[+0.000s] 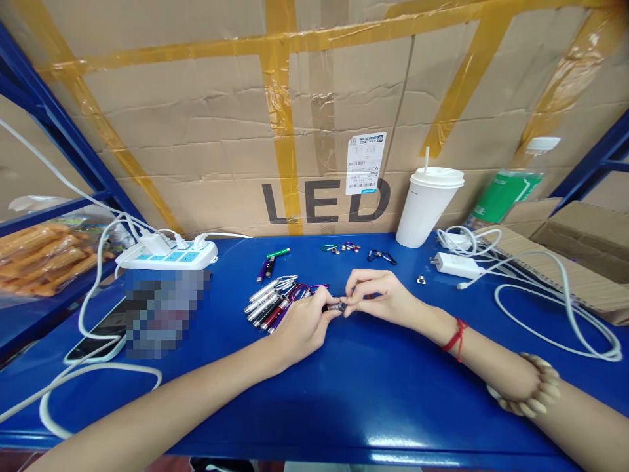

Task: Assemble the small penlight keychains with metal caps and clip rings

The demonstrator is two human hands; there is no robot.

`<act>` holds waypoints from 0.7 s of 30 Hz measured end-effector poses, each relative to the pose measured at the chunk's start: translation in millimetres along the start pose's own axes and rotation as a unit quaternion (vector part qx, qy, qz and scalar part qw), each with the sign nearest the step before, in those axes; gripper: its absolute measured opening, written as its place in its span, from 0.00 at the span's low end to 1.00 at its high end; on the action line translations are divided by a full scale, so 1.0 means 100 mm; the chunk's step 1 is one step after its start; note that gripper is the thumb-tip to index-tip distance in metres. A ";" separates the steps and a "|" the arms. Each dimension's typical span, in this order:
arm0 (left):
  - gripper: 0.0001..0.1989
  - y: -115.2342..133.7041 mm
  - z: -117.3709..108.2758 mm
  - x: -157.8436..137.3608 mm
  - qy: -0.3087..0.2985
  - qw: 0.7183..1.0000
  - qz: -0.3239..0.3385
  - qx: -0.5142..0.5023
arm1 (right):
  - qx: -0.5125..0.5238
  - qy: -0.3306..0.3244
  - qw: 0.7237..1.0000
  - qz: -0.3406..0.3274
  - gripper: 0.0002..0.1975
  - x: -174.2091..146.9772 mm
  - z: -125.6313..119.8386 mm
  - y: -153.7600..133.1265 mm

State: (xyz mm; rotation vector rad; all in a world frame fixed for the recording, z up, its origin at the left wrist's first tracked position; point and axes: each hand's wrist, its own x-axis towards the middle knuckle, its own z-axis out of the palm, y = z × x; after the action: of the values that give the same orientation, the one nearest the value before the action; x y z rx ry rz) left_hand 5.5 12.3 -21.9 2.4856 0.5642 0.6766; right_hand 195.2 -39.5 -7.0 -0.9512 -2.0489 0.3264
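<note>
My left hand is closed in a pinch around a small dark cylinder with a silvery band, like the end of a penlight. The fingertips of my right hand pinch the cylinder's other end, so both hands meet on it above the table. Part of it is hidden by the fingers. Just left of my left hand lies a row of slim metal penlights in silver, black, red and purple, some with carabiner clips. Behind them are a few shorter tubes, among them a green one.
Loose carabiner clips and a small metal piece lie beyond my right hand. A white cup with a straw, a charger with cable and a bottle stand right. A power strip and phone are left. A large carton walls the back.
</note>
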 end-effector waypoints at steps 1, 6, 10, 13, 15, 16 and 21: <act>0.05 0.00 0.00 0.00 0.002 1.000 0.006 0.002 | 0.000 0.003 1.000 -0.002 0.06 0.00 0.00 0.00; 0.06 -0.03 0.02 0.00 0.023 0.998 0.041 0.032 | -0.012 0.008 1.000 0.000 0.06 -0.01 0.02 0.01; 0.05 -0.04 0.03 0.00 0.035 0.996 0.057 0.055 | -0.024 0.011 1.000 -0.001 0.07 0.00 0.03 -0.02; 0.06 -0.03 0.02 -0.01 0.038 0.995 0.064 0.073 | -0.032 0.021 0.999 -0.011 0.10 0.04 0.04 -0.07; 0.06 -0.02 0.01 -0.01 0.037 0.994 0.062 0.088 | -0.039 0.020 0.999 -0.007 0.12 0.06 0.04 -0.10; 0.07 -0.02 0.01 -0.02 0.035 0.993 0.059 0.095 | -0.043 0.018 0.999 -0.003 0.12 0.07 0.05 -0.11; 0.08 -0.01 -0.01 -0.02 0.028 0.991 0.056 0.119 | -0.039 0.023 0.998 0.053 0.16 0.09 0.06 -0.11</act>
State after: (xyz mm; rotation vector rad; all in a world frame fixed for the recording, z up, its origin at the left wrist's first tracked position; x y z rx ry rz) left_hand 3.0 12.0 -22.5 2.7449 0.5577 0.7641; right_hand 181.5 -39.9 -0.2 -1.1076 -1.9849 0.2793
